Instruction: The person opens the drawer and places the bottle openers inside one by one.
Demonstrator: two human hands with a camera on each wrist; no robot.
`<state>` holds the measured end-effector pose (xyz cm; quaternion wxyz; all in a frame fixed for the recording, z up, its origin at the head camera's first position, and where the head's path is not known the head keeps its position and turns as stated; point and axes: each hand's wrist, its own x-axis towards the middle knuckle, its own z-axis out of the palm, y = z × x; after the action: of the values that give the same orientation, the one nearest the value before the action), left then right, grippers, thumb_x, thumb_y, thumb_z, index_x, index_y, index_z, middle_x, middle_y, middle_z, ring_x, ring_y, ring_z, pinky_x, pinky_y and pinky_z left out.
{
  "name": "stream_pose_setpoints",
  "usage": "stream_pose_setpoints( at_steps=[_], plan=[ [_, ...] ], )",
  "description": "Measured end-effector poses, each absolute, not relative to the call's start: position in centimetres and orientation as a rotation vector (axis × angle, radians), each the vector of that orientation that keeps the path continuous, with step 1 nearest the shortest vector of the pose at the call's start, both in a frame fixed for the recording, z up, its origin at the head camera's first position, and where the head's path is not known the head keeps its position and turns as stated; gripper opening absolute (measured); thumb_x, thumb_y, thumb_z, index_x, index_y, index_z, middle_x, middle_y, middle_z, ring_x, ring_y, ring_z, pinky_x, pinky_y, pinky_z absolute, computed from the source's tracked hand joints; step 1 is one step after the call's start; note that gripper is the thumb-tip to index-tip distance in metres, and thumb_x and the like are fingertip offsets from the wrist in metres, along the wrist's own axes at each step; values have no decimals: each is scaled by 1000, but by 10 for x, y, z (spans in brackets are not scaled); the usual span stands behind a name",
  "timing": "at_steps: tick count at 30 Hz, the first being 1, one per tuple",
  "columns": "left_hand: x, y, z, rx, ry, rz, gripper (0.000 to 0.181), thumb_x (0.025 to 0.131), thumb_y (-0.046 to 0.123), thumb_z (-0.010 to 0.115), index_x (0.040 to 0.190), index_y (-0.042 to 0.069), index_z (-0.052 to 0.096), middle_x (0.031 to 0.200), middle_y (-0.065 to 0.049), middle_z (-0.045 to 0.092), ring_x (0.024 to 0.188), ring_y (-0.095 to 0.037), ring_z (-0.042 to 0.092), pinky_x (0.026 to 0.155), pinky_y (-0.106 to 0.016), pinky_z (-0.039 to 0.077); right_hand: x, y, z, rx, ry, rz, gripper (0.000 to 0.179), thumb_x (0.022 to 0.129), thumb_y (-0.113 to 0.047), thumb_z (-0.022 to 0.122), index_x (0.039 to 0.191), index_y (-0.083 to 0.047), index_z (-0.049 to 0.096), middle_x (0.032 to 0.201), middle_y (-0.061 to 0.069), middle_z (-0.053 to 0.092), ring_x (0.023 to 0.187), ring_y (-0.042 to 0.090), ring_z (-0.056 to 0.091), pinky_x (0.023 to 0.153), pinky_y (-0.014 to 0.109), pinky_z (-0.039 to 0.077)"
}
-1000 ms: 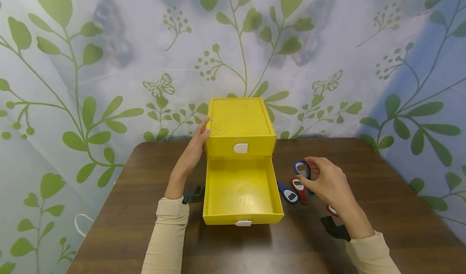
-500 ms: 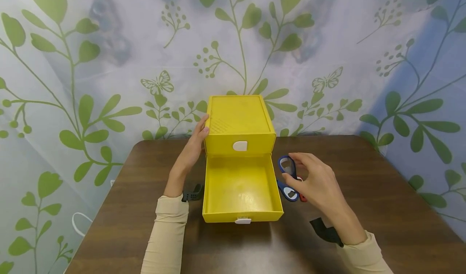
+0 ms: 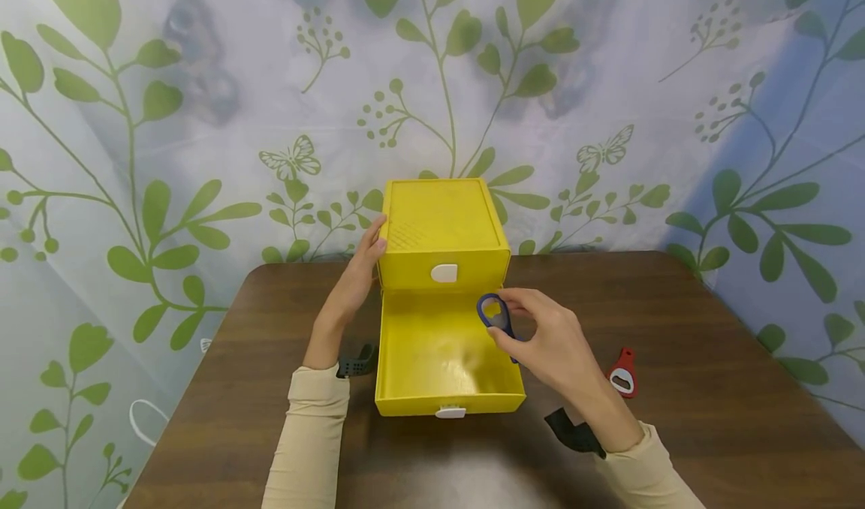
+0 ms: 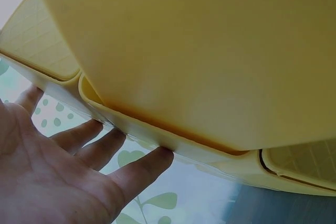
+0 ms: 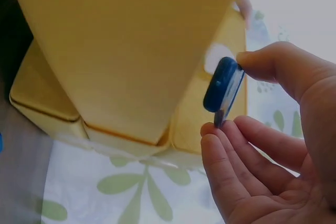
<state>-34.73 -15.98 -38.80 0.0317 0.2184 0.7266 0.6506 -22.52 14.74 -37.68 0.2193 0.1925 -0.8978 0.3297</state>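
A yellow drawer box [image 3: 442,216] stands on the table, its lower drawer [image 3: 419,344] pulled out towards me and its upper one closed. My left hand [image 3: 354,280] touches the box's left side; in the left wrist view its straight fingertips [image 4: 152,163] press against the yellow wall. Between thumb and fingers, my right hand [image 3: 550,336] pinches a blue bottle opener [image 3: 496,314], over the right part of the open drawer in the head view. The right wrist view shows the same opener [image 5: 223,85] nearly edge-on between thumb and fingertips.
A red bottle opener [image 3: 622,374] lies on the brown table [image 3: 709,419] to the right of my right hand. A leaf-patterned cloth [image 3: 236,118] hangs behind the table's back edge. Dark straps [image 3: 574,430] are around both wrists.
My right hand has carried the blue bottle opener leftward from the table to over the drawer. Its arm now covers the openers beside the box, and one red opener shows fully. My left hand stays put.
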Motion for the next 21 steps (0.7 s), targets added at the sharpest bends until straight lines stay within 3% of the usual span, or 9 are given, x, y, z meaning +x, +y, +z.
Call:
stream_pose_setpoints(
  at_steps=[13,21],
  plan=[
    [-348,-160,-388,656,2254,1987,59,109,55,32,164,44,13,173,11,0,159,-24,9,120,-70,18,-235,135,-389,508,-2544,981,50,83,-16,88,128,-4,69,123,10,71,106,25,72,88,40,60],
    [-346,-159,-388,648,2252,1991,59,109,55,33,163,46,13,173,11,1,159,-23,10,120,-70,19,-238,134,-394,498,-2545,925,51,82,-17,89,127,-4,69,124,11,71,106,27,73,88,43,60]
  ],
)
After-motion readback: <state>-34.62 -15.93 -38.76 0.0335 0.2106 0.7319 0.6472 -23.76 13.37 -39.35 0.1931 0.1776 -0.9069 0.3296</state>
